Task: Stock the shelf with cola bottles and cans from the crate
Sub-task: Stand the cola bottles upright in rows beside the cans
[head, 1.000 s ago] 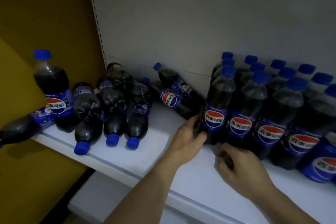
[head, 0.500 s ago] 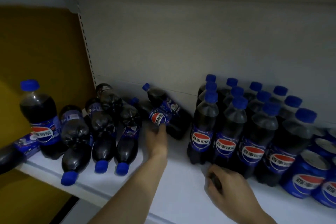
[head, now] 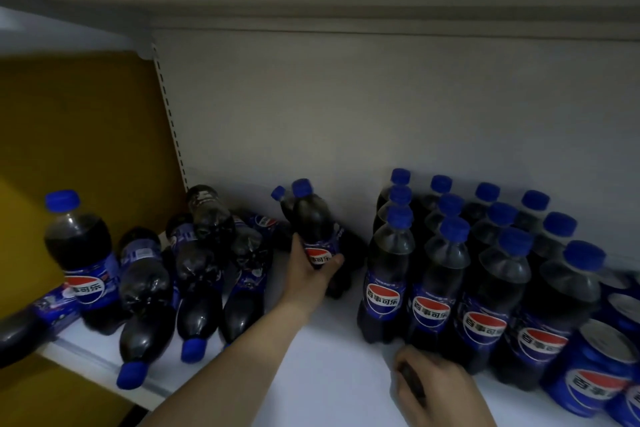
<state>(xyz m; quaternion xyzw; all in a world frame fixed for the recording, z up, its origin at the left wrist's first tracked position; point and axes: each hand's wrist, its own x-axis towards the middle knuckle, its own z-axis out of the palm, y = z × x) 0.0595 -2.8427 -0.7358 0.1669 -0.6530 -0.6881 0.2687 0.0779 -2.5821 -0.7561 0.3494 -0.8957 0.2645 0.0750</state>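
My left hand point(head: 306, 274) grips a small cola bottle point(head: 313, 229) around its label and holds it nearly upright above the white shelf point(head: 322, 374), blue cap up. Behind it another bottle point(head: 282, 199) leans on the back panel. To the right stand rows of upright cola bottles point(head: 440, 274), with blue cola cans point(head: 595, 371) at the far right. My right hand point(head: 434, 388) rests on the shelf in front of those rows, its fingers curled around a dark object I cannot make out.
Several bottles point(head: 194, 274) lie tumbled on the shelf's left part, caps toward the front edge. One upright bottle point(head: 83, 263) stands at the far left, and another point(head: 24, 329) lies overhanging the left end. A yellow wall point(head: 76, 135) borders the left. Another shelf sits overhead.
My left hand left the upright row, reached back to a lying bottle, grasped it and tipped it up. The right hand stayed low in front of the rows. The view tilted upward.
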